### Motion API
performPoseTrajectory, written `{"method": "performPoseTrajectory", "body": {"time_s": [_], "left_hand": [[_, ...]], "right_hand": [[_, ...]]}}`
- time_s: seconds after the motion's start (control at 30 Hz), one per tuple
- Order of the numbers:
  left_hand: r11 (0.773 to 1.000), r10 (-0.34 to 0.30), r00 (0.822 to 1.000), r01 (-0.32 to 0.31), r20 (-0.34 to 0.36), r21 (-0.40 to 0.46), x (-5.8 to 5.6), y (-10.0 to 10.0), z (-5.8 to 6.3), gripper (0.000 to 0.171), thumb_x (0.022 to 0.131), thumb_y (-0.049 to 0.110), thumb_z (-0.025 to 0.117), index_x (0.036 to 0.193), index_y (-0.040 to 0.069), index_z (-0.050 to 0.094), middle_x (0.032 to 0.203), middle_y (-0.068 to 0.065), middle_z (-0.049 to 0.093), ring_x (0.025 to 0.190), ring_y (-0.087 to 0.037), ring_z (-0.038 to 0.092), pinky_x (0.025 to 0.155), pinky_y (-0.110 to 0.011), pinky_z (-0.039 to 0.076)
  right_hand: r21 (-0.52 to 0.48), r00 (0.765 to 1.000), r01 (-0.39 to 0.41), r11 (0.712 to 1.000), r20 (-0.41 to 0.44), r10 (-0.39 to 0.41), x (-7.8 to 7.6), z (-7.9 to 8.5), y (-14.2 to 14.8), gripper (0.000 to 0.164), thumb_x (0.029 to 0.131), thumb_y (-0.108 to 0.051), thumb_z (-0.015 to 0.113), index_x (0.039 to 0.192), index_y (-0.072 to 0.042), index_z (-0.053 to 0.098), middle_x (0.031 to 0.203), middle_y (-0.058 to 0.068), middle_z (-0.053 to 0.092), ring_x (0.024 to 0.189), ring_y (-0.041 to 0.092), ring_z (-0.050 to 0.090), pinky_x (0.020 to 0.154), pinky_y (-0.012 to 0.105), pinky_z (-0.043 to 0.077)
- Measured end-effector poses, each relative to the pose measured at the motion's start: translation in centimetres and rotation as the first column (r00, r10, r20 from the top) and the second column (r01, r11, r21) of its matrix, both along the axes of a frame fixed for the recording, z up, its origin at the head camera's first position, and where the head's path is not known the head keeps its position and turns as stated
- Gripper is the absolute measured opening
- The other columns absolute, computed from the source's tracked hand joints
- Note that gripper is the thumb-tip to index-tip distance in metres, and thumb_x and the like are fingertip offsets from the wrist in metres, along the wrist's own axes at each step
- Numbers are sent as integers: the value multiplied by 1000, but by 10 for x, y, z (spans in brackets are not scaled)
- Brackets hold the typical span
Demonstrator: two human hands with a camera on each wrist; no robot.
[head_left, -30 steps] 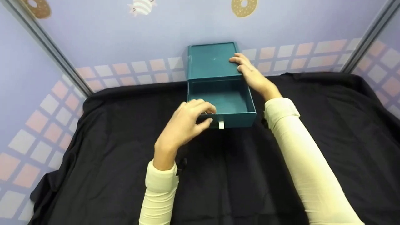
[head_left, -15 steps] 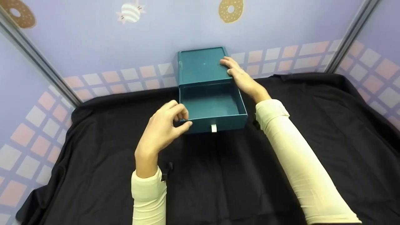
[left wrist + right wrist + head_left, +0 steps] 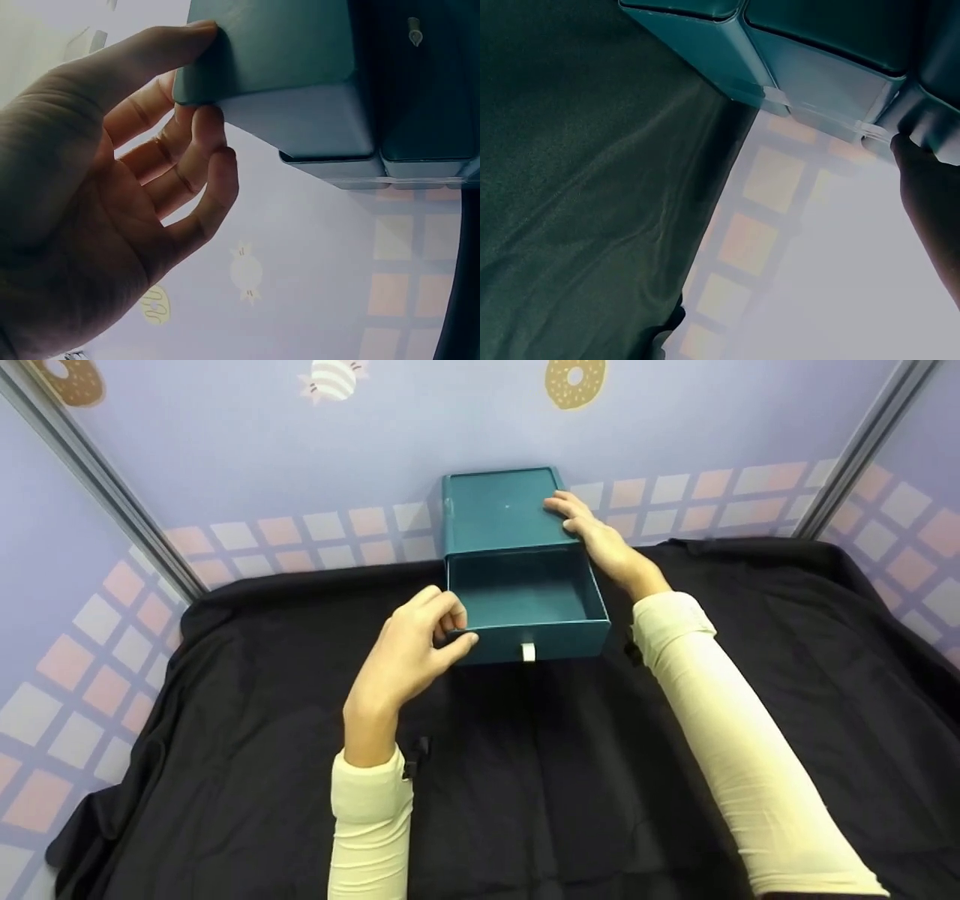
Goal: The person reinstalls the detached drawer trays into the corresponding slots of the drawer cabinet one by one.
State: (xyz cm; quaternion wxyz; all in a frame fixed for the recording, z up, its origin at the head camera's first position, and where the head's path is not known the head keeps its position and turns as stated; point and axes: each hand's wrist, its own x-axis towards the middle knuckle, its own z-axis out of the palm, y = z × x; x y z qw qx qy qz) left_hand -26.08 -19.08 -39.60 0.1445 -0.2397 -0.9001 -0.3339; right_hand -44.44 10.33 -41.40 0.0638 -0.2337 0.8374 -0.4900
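A teal drawer (image 3: pixel 566 639) with a small white pull tab (image 3: pixel 528 652) stands well out of its teal cabinet (image 3: pixel 499 510); its floor looks bare. At the drawer's front left corner, my left hand (image 3: pixel 409 645) pinches the edge. The left wrist view has the thumb (image 3: pixel 169 56) on the front face of the drawer (image 3: pixel 300 45) and curled fingers (image 3: pixel 206 161) at its side. My right hand (image 3: pixel 604 540) rests on the cabinet's top right edge, fingers stretched over the top. From the right wrist, a dark digit (image 3: pixel 922 165) touches the cabinet side (image 3: pixel 832 86).
Behind the cabinet rises a lilac wall (image 3: pixel 360 450) with pink and white squares. Black cloth (image 3: pixel 262 720) covers the table, bunched along its edges. Another tab (image 3: pixel 415 31) shows on a lower, closed front in the left wrist view.
My left hand has moved left along the drawer front, from inside the rim near the tab to the left corner. The right hand stays on the cabinet. The head view has shifted slightly.
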Motion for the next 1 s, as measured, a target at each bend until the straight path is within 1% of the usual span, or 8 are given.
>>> {"method": "performPoseTrajectory", "body": {"time_s": [0.23,0.43,0.63,0.73,0.8,0.87,0.93,1.0], "left_hand": [[998,21,998,-17,-62,62,-14,7,-11,18,93,10,81,97,6,64,94,-8,56,85,-23,58,78,-32,51],[994,63,993,-54,-96,90,-23,15,-16,17,95,12,80,101,6,65,97,-8,56,85,-23,57,78,-32,50],[984,144,978,-126,-149,124,-30,19,-24,18,96,12,80,103,6,64,98,-9,53,84,-24,56,77,-33,49],[971,203,963,-176,-178,159,-35,23,-31,19,96,14,80,105,6,65,100,-10,53,85,-24,57,77,-34,51],[960,242,955,-209,-171,188,-38,24,-33,22,96,15,80,108,5,65,103,-11,54,85,-24,61,77,-34,54],[946,269,951,-231,-151,228,-39,23,-31,24,95,12,80,111,4,64,104,-12,56,87,-23,64,78,-33,57],[937,286,950,-250,-123,246,-36,19,-25,24,95,10,79,110,3,62,100,-12,59,84,-23,66,77,-34,57],[939,270,959,-244,-82,241,-30,14,-16,20,95,9,78,106,3,62,91,-10,63,79,-23,66,74,-34,56]], "right_hand": [[-15,1000,14,1000,4,-14,-2,-3,6,59,108,-18,28,166,-14,34,179,-1,11,164,16,3,129,40,8],[-18,1000,28,999,-4,-28,-2,-1,8,60,107,-18,28,167,-14,34,179,-1,11,164,17,3,128,40,8],[-31,999,12,999,-37,-13,-4,-5,4,58,109,-17,29,166,-11,34,178,2,13,164,20,7,129,41,9],[-57,999,20,998,-24,-21,-3,-7,3,58,109,-17,30,166,-12,36,178,1,15,163,18,8,128,39,10],[-65,999,27,998,-16,-28,-2,-8,3,58,108,-17,30,166,-13,36,178,-1,15,163,17,9,128,38,11],[-72,999,32,997,-4,-32,-2,-7,4,59,108,-19,30,166,-15,36,178,-3,15,163,15,9,128,38,11],[-78,1000,31,996,5,-31,-1,-6,5,59,108,-19,30,166,-15,36,178,-4,14,163,15,8,128,38,11],[-82,1000,25,996,11,-25,-2,-4,7,59,108,-18,29,167,-15,35,178,-4,13,163,14,6,128,38,10]]}}
